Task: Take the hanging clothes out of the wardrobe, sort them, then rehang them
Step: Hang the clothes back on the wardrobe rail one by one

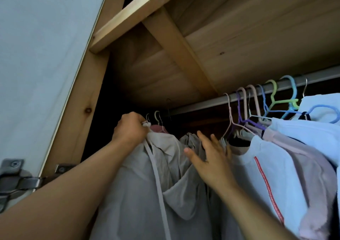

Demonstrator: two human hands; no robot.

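No text, label, brand, number or sign is showing legibly anywhere in this view.

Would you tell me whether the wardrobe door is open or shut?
Open: the door swings out at left, showing the rail and hanging clothes.
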